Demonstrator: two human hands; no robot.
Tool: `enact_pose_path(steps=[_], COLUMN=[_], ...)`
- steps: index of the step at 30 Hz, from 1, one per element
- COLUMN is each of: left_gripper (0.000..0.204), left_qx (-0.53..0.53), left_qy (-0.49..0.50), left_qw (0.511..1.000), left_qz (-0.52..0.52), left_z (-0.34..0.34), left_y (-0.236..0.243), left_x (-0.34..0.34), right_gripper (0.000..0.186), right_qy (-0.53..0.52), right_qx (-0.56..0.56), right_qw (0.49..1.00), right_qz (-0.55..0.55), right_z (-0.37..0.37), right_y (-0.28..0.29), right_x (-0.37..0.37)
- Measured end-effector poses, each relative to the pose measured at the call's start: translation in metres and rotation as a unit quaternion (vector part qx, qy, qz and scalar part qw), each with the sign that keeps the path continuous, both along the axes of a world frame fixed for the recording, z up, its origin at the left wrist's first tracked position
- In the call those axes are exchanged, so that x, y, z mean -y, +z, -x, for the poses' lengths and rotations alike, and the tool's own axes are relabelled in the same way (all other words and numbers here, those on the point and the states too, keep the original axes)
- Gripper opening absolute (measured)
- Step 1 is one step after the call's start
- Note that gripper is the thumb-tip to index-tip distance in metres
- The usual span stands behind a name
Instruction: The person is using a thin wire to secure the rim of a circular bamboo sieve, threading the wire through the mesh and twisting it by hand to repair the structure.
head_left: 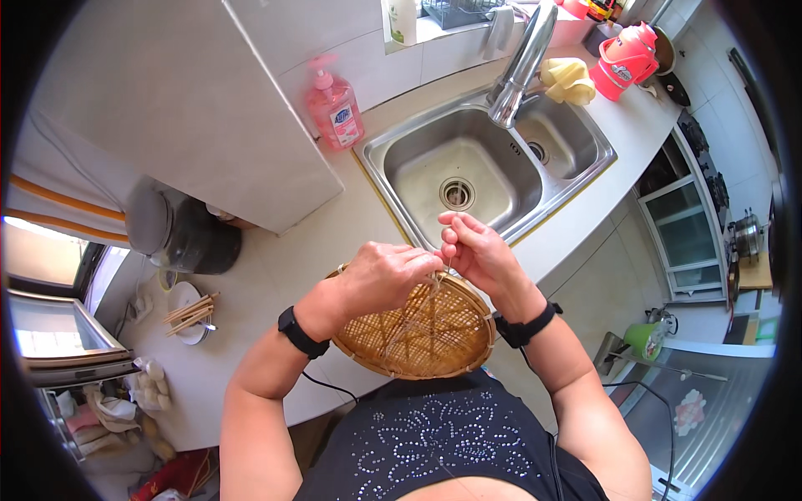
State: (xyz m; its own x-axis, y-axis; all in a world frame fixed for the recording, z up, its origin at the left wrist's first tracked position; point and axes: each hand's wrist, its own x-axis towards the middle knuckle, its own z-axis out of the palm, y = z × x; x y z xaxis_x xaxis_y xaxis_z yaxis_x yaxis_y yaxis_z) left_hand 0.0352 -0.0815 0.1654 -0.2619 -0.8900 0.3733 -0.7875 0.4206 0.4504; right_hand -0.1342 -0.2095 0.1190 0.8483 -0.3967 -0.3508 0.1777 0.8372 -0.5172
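A round woven bamboo tray is below my hands, in front of my body at the counter's front edge; I cannot tell what supports it. My left hand is closed over the tray's far rim, its fingertips pinching thin pale strands. My right hand is just to the right, thumb and forefinger pinched on a fine strand, the other fingers curled. The two hands' fingertips nearly meet. Pale stringy bits hang over the weave; they are too fine to make out clearly.
A double steel sink with a tap lies beyond my hands. Around it are a pink soap bottle, yellow gloves and a red flask. A plate with wooden sticks and a dark lidded container sit on the left counter.
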Motion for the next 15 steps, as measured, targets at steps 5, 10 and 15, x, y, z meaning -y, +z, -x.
enact_pose_path(steps=[5, 10, 15], left_gripper=[0.018, 0.019, 0.017], left_qx=[-0.003, 0.075, 0.065], left_qy=[-0.028, -0.101, -0.123], left_qw=[1.0, 0.99, 0.986], left_qz=[0.0, -0.061, -0.088], left_z=[0.012, 0.033, 0.039], left_y=[-0.017, -0.024, -0.032], left_x=[0.004, 0.016, 0.022], right_gripper=[0.015, 0.008, 0.014], right_qy=[-0.049, -0.191, -0.199], right_qx=[-0.017, -0.07, 0.063], right_qw=[0.999, 0.978, 0.974], right_qz=[-0.015, -0.039, -0.092], right_z=[0.016, 0.021, 0.024], right_y=[-0.021, -0.077, -0.062], right_x=[-0.012, 0.037, 0.038])
